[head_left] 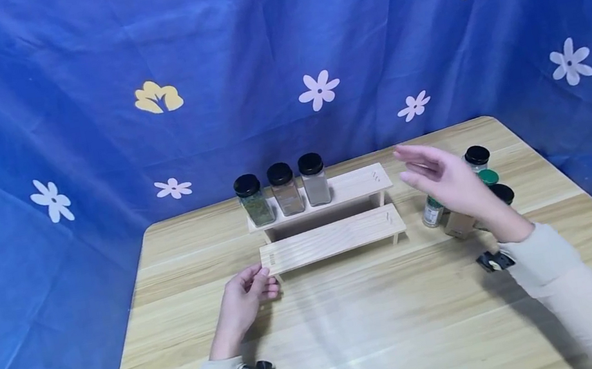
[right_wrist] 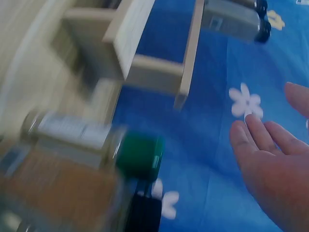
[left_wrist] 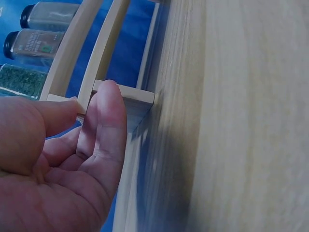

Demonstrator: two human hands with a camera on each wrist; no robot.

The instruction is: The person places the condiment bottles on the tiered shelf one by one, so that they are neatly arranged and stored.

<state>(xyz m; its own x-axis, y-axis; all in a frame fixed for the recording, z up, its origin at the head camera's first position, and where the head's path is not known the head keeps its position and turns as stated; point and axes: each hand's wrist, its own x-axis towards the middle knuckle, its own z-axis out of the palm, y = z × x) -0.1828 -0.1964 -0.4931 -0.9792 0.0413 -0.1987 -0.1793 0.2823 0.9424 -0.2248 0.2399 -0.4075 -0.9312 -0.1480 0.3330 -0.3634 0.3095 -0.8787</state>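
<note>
A two-tier wooden rack (head_left: 334, 238) stands on the table. My left hand (head_left: 242, 301) pinches the left end of its lower board between thumb and fingers; the left wrist view shows the thumb (left_wrist: 58, 116) on the board's edge. On the upper tier, toward its left, stand a jar of green herbs (head_left: 258, 209), a jar of brown spice (head_left: 289, 198) and a jar of greyish powder (head_left: 317, 189), all black-capped. My right hand (head_left: 449, 185) is raised right of the rack, holding nothing, fingers extended and thumb apart. It partly hides several jars behind and below it.
Grouped on the right of the table (head_left: 327, 336) are a small green-capped jar (head_left: 432, 214), a brown-filled jar (head_left: 459, 225), a black-capped jar (head_left: 477, 157) and others partly covered by the right arm. A blue patterned cloth (head_left: 225, 39) hangs behind the table.
</note>
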